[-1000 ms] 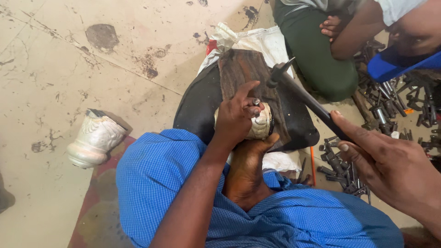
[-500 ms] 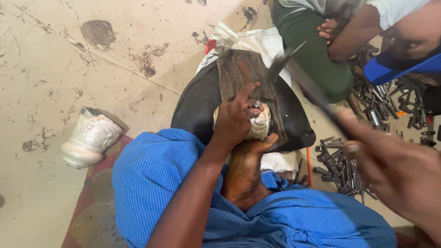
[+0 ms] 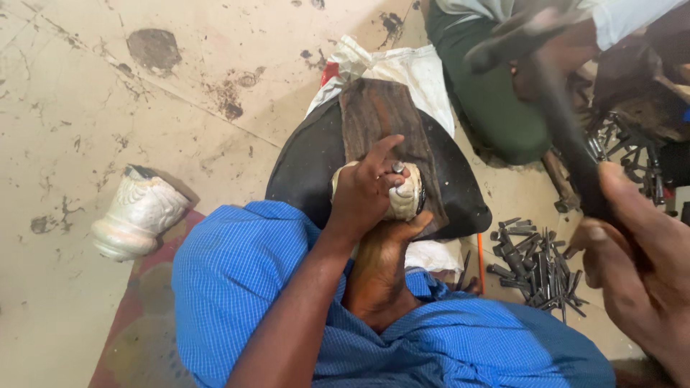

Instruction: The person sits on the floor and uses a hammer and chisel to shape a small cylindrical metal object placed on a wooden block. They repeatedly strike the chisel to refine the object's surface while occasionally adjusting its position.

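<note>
— two fingers of the left hand (image 3: 370, 190) pinch a small metal punch (image 3: 397, 167) upright on the pale shell piece (image 3: 406, 195), which rests on the dark wood block (image 3: 381, 115).
— keep it steady and strike squarely?
— yes. the right hand (image 3: 636, 248) closes round the hammer (image 3: 553, 100), raised and blurred; its head is hard to make out.

A pale concrete floor (image 3: 108, 93) is seen, marked by dark stains (image 3: 153, 49) and cracks; daylight is spread evenly, a red mat (image 3: 136, 316) laid below.
</note>
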